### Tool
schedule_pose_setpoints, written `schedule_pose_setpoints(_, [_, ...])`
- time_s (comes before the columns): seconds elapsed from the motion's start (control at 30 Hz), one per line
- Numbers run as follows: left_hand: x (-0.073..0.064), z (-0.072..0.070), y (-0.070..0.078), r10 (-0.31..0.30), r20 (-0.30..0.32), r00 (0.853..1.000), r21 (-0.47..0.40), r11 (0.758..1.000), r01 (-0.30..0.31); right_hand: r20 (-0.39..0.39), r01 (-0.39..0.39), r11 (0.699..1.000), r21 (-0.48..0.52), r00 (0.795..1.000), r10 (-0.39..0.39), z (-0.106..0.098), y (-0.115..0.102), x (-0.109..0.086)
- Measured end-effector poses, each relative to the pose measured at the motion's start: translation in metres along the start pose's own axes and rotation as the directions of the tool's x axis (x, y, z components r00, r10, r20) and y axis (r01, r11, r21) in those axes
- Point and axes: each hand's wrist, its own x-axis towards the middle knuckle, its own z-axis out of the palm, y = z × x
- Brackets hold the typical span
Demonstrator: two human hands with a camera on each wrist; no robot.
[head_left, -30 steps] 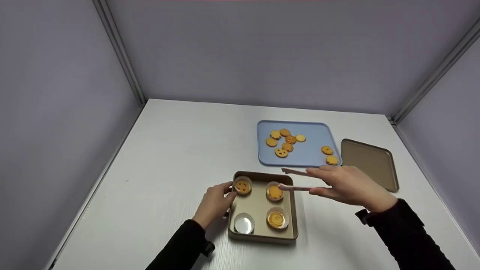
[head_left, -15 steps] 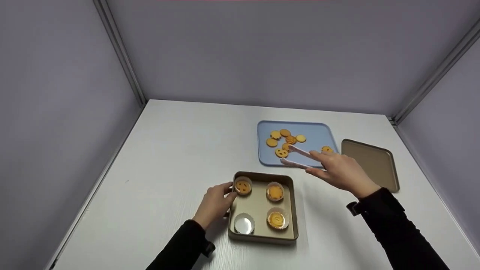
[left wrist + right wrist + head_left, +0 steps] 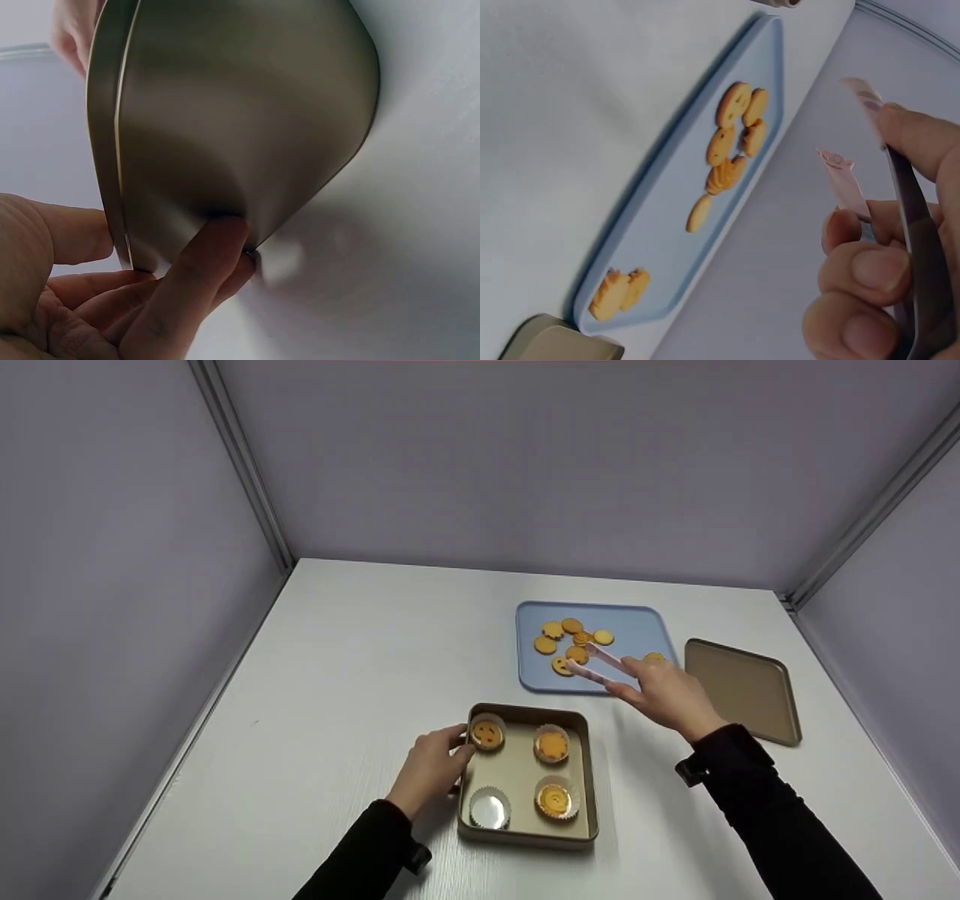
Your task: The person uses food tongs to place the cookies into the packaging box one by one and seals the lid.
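Note:
My left hand holds the left side of a gold rectangular tin; in the left wrist view its fingers bend against the outer wall and the thumb lies at the rim. Inside are paper cups: three with a cookie, and a front-left cup showing only a shiny bottom. My right hand grips pink-tipped tongs between thumb and fingers. The tongs' arms are apart with nothing seen between them, over the front of a blue tray. Just beyond their tips lies a round cookie.
Several cookies cluster on the tray's left half, among them a pretzel-like one. Others lie at its right end, partly behind my right hand. A shallow gold lid lies right of the tray. Grey panels enclose the white table.
My right hand has carried the tongs from above the tin forward to the blue tray, their tips now by the cookies. My left hand and the tin have stayed put.

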Motion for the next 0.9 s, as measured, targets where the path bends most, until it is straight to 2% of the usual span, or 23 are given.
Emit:
schedule_pose_setpoints(0.2, [0.000, 0.000, 0.000, 0.001, -0.001, 1.000, 0.010, 1.000, -0.001, 0.035, -0.045, 0.999, 0.016, 0.998, 0.044, 0.014, 0.004, 0.005])
schedule_pose_setpoints(0.43, [0.000, 0.001, 0.000, 0.002, -0.008, 1.000, 0.013, 1.000, -0.002, 0.066, -0.046, 0.999, 0.020, 0.997, 0.045, 0.029, 0.008, 0.008])
schedule_pose_setpoints(0.77, [0.000, 0.001, 0.000, 0.013, -0.008, 1.000, 0.049, 0.999, -0.012, 0.135, -0.105, 0.993, 0.060, 0.986, 0.096, 0.042, 0.012, 0.014])
schedule_pose_setpoints(0.9, [0.000, 0.001, 0.000, 0.016, -0.011, 1.000, 0.051, 0.999, -0.016, 0.134, -0.112, 0.992, 0.055, 0.986, 0.104, 0.046, 0.013, 0.015])
